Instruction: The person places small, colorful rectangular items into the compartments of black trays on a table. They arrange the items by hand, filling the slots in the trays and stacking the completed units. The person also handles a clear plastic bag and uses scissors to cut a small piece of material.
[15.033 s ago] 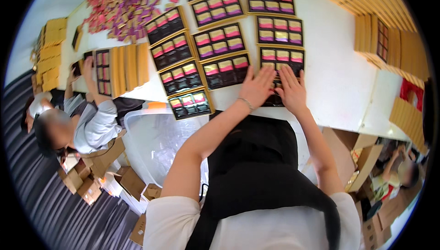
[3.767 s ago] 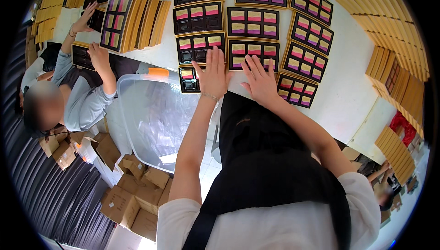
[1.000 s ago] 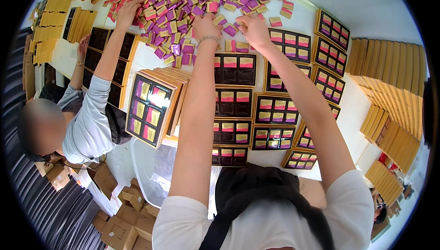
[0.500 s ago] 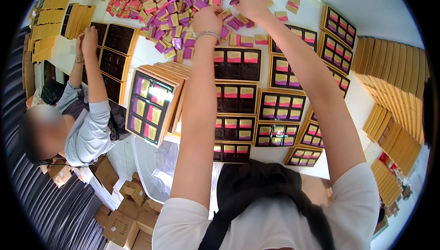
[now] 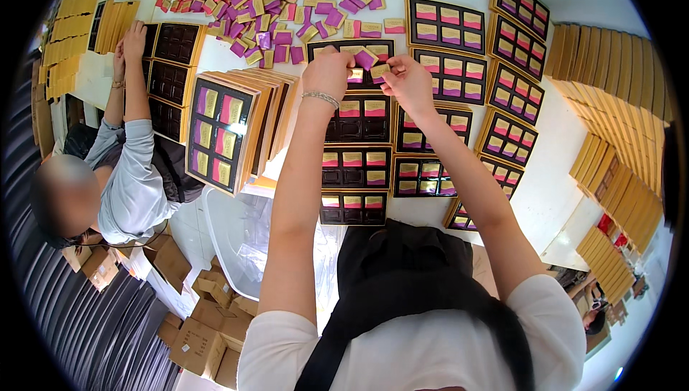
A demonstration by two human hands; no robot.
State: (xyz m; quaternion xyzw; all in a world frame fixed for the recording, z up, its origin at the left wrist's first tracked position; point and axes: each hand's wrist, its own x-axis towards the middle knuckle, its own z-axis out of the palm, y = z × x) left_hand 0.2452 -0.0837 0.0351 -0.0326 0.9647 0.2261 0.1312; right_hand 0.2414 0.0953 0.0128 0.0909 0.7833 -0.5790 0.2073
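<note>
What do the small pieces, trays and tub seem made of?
Pieces: wrapped in foil or glossy film, judging by the bright glint on a purple one; the inside is hidden.
Trays: probably moulded plastic, dark and shiny, with shaped pockets.
Tub: likely plastic, smooth and cloudy-clear, with light showing through its wall.

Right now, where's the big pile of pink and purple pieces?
In the head view, the pile lies at the top, mostly left of centre, on the white table, beyond the person's left hand.

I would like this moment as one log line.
left hand: over black tray, grip unclear | right hand: pinching wrapped piece | loose pieces: heaped beyond black tray
</note>
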